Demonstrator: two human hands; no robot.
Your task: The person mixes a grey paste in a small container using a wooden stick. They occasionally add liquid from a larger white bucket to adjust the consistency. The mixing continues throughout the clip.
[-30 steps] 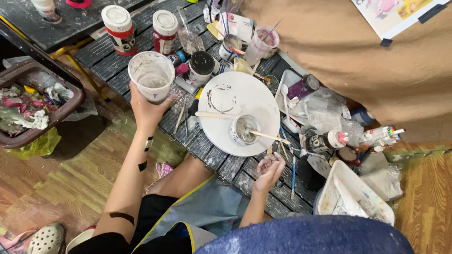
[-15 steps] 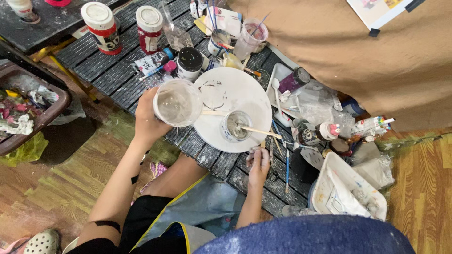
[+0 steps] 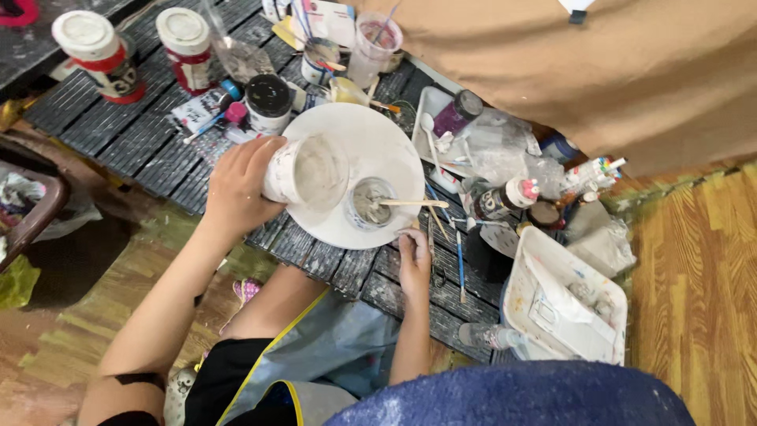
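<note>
Left hand, frame centre-left, wrapped around tilted plastic cup over white plate; right hand resting on slatted surface, grip state unclear.

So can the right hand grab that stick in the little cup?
Probably yes. The right hand rests on the table edge just below the stick, which pokes out of the small cup toward it, with nothing between.
</note>
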